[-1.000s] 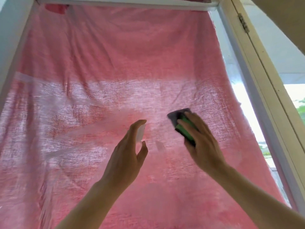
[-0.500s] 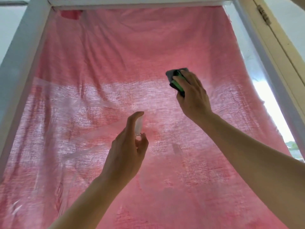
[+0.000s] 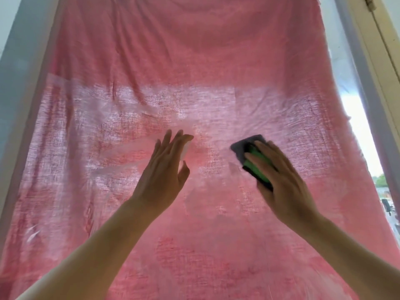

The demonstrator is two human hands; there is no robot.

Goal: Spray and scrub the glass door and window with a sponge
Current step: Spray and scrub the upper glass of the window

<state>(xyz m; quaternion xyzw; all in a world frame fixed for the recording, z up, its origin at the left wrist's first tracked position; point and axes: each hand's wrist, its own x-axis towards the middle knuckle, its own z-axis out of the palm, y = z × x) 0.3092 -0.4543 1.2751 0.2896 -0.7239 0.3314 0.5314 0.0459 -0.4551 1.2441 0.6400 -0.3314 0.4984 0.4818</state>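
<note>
A tall glass pane (image 3: 216, 61) fills the view, with a pink cloth hanging behind it. My right hand (image 3: 285, 182) holds a green sponge (image 3: 257, 163) with a dark scouring side against the glass, right of centre, fingers laid over its back. My left hand (image 3: 164, 169) is raised just left of it, close to the glass. It holds a small clear spray bottle (image 3: 185, 149) between the fingers and thumb, and most of the bottle is hidden behind the hand. Streaks and wet patches show on the pane around both hands.
The grey-white window frame (image 3: 19, 105) runs up the left side. On the right, another frame bar (image 3: 355, 61) and a cream casing with a hinge (image 3: 371, 3) stand beside it. Bright outdoor light and trees show at the right edge.
My right hand swept the sponge up the glass, then back down to mid-height. My left hand stayed near the centre and its fingers have stretched out. The view has tilted a little.
</note>
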